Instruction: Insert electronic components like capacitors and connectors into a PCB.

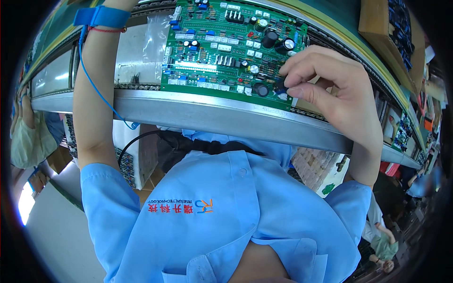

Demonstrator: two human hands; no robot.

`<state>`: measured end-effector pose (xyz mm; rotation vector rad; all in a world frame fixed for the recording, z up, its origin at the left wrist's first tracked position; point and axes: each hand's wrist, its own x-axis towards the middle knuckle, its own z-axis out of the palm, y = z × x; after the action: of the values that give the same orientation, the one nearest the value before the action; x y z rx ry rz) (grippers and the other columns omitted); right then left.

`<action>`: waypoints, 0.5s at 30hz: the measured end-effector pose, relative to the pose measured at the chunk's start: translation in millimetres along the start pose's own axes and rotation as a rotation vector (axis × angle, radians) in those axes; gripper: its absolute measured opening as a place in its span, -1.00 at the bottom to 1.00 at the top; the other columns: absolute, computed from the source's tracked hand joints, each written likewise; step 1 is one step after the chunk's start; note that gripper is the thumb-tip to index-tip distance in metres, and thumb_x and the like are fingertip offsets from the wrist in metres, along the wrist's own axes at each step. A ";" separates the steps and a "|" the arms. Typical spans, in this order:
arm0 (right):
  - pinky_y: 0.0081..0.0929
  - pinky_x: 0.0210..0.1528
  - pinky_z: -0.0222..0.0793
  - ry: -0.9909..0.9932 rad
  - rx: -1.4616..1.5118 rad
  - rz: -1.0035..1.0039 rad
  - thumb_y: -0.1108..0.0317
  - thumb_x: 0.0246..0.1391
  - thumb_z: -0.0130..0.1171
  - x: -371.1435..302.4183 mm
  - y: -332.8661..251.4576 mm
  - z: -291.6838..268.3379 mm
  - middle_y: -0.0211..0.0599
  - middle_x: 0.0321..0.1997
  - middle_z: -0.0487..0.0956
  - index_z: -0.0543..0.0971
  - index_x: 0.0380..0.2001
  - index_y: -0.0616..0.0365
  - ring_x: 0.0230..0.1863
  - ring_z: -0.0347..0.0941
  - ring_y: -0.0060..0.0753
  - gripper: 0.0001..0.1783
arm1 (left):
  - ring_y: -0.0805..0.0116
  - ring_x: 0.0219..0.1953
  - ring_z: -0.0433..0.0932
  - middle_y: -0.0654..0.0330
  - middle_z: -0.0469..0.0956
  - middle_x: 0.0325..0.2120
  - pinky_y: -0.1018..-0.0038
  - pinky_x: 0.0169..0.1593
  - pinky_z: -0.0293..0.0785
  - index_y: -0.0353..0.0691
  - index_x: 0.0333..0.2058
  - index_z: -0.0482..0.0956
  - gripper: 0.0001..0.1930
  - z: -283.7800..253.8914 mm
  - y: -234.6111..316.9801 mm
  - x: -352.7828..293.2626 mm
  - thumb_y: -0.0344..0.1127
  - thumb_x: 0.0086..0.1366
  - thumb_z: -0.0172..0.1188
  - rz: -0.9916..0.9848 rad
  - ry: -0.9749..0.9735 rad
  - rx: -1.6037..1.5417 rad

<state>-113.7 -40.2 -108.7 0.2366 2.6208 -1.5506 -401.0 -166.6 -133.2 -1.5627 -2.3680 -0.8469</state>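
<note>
My right hand (337, 82) bends over the right edge of a green circuit board (264, 100). Its thumb and fingertips pinch a black cylindrical capacitor (279, 86) at the board's lower right corner. Other dark capacitors (270, 39) stand upright nearby, among white connectors (214, 86), resistors and several small parts. My left forearm (94, 94) reaches up past the board's left side, with a blue wrist strap (101, 18) and a thin coiled blue cord (89, 80). The left hand itself lies beyond the top edge of the picture.
A silver rail (212, 112) runs between my body and the board, beside a chain track (141, 87). Clear plastic film (156, 42) lies left of the board. A cardboard box (373, 26) of dark parts stands upper right. Other people (384, 245) are at both sides.
</note>
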 end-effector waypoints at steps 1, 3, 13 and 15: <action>-0.68 -0.31 0.38 0.009 -0.035 -0.018 0.69 -0.09 0.20 0.5 -0.3 3.5 -0.26 -0.21 0.59 0.59 -0.42 0.26 -0.27 0.49 -0.58 -0.86 | 0.14 -0.41 0.56 -0.03 0.59 -0.45 0.37 -0.31 0.45 -0.40 -0.29 0.53 -0.84 -0.8 -3.4 -1.5 -0.43 0.20 0.23 -0.003 0.021 -0.038; -0.63 -0.27 0.40 0.009 -0.088 -0.096 0.73 -0.13 0.18 0.8 2.2 5.8 -0.23 -0.22 0.60 0.59 -0.42 0.28 -0.25 0.51 -0.50 -0.83 | 0.22 -0.44 0.54 -0.01 0.58 -0.46 0.40 -0.32 0.44 -0.39 -0.28 0.53 -0.86 -0.5 -4.5 -2.8 -0.46 0.20 0.21 0.007 0.056 -0.032; -0.46 -0.19 0.46 0.013 -0.274 -0.222 0.79 -0.20 0.15 0.0 1.9 13.8 -0.17 -0.25 0.60 0.57 -0.39 0.30 -0.22 0.54 -0.27 -0.75 | 0.49 -0.50 0.47 0.17 0.57 -0.45 0.54 -0.39 0.46 -0.37 -0.15 0.54 -0.82 0.7 1.2 -3.3 -0.53 0.27 0.15 0.003 0.067 -0.241; -0.44 -0.19 0.46 0.035 -0.297 -0.227 0.78 -0.20 0.16 -0.1 2.7 17.0 -0.17 -0.26 0.60 0.57 -0.37 0.29 -0.22 0.55 -0.24 -0.74 | 0.50 -0.51 0.46 0.18 0.56 -0.45 0.55 -0.40 0.44 -0.36 -0.14 0.54 -0.82 -1.8 5.4 -3.5 -0.53 0.27 0.15 -0.053 0.046 -0.245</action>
<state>-113.2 -53.8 -119.2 -0.0580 2.9439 -1.1930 -395.0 -168.8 -131.4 -1.5507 -2.3556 -1.2112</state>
